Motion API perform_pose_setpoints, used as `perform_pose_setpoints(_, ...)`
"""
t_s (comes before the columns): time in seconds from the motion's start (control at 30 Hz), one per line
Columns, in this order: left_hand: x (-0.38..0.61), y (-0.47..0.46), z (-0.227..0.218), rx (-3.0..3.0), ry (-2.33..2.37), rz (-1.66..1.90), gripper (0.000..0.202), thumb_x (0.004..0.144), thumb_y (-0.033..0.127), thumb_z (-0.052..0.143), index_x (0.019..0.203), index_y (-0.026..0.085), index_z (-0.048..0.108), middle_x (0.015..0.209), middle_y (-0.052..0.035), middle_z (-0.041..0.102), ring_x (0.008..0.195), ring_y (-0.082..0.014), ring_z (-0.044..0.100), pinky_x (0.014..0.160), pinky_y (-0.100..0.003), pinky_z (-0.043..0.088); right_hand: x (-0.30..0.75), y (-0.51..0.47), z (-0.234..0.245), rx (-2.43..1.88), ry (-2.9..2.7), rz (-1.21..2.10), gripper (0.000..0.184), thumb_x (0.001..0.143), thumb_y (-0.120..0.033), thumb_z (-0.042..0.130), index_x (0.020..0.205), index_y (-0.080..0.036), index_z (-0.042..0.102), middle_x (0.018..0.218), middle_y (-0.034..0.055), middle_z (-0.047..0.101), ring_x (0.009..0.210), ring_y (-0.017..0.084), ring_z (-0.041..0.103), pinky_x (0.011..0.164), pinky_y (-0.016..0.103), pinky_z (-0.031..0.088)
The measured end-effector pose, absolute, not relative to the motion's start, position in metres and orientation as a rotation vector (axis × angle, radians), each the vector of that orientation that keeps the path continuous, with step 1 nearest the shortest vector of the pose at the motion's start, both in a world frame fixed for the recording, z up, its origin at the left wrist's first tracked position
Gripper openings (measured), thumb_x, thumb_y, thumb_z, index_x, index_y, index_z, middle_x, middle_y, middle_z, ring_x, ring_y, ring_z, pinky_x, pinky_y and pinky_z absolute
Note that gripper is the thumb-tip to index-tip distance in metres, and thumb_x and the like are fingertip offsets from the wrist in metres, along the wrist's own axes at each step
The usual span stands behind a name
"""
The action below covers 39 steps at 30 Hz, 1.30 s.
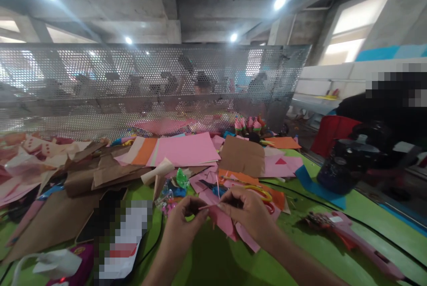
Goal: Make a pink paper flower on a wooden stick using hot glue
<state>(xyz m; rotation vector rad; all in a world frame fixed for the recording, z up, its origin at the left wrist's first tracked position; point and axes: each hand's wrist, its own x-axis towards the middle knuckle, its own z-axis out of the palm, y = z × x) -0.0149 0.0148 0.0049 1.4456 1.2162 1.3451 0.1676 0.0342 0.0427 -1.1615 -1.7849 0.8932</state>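
Note:
Over the green table, my left hand (pixel 185 219) pinches one end of a narrow pink strip (pixel 212 206) between thumb and fingers. The other end is in the grip of my right hand (pixel 245 210). A thin pale pink piece stands up from beside my right fingertips; whether it is part of the same strip I cannot tell. Just beneath my hands lie pink felt-like pieces (pixel 223 223). Close behind my right hand are yellow scissor handles (pixel 265 191) and a red handle loop, partly hidden. Small plastic-wrapped bits, with a green one (pixel 182 178), lie beyond my left hand.
A pink glue gun (pixel 358 238) rests at the right, near a black cable. Pink sheets (pixel 187 149) and a brown sheet (pixel 242 157) lie ahead. At left are brown pieces, a phone-like object and a white plug (pixel 58 263). Behind stands a perforated metal screen (pixel 150 86); a person sits right.

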Motion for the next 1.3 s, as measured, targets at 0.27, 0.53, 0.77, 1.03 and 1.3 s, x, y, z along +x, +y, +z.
perform_pose_setpoints(0.27, -0.007, 0.025, 0.025, 1.469, 1.252, 1.266, 0.010, 0.076, 0.025, 0.062, 0.074, 0.016, 0.066, 0.072, -0.0035, 0.069, 0.069, -0.0193, 0.061, 0.065, -0.028, 0.045, 0.177, 0.042, 0.050, -1.137, -1.836, 0.917, 0.016, 0.079, -0.034, 0.069, 0.081, -0.018, 0.069, 0.079, 0.0030, 0.068, 0.076, 0.020, 0.062, 0.068, 0.029, 0.046)
perform_pose_setpoints(0.53, 0.008, 0.037, 0.021, 1.549, 1.192, 1.243, 0.005, 0.078, 0.021, 0.061, 0.078, 0.017, 0.064, 0.076, -0.0022, 0.068, 0.074, -0.0186, 0.061, 0.068, -0.027, 0.044, 0.197, 0.052, 0.040, -1.193, -1.787, 0.932, 0.016, 0.081, -0.033, 0.066, 0.077, -0.018, 0.068, 0.073, 0.0018, 0.066, 0.069, 0.017, 0.058, 0.063, 0.027, 0.042)
perform_pose_setpoints(0.77, 0.005, 0.036, 0.016, 1.502, 1.113, 1.216, 0.011, 0.082, 0.024, 0.057, 0.076, 0.018, 0.064, 0.075, -0.0014, 0.066, 0.076, -0.0183, 0.059, 0.071, -0.026, 0.043, 0.196, 0.049, 0.040, -1.244, -1.778, 0.916, 0.013, 0.080, -0.030, 0.065, 0.075, -0.018, 0.068, 0.073, 0.0025, 0.066, 0.070, 0.018, 0.058, 0.063, 0.028, 0.043)
perform_pose_setpoints(1.03, -0.001, 0.036, 0.003, 1.447, 1.148, 1.185, 0.012, 0.080, 0.027, 0.058, 0.073, 0.018, 0.064, 0.073, -0.0016, 0.066, 0.074, -0.0188, 0.059, 0.071, -0.028, 0.043, 0.187, 0.045, 0.038, -1.282, -1.782, 0.894, 0.010, 0.079, -0.028, 0.065, 0.075, -0.019, 0.068, 0.074, 0.0014, 0.064, 0.072, 0.018, 0.059, 0.065, 0.028, 0.044)
perform_pose_setpoints(1.3, -0.005, 0.036, -0.003, 1.482, 1.165, 1.167, 0.011, 0.080, 0.028, 0.060, 0.079, 0.018, 0.064, 0.078, -0.0026, 0.067, 0.076, -0.0185, 0.060, 0.071, -0.028, 0.045, 0.188, 0.043, 0.040, -1.285, -1.763, 0.894, 0.007, 0.080, -0.025, 0.064, 0.076, -0.020, 0.068, 0.073, 0.0005, 0.063, 0.071, 0.017, 0.059, 0.065, 0.027, 0.045)
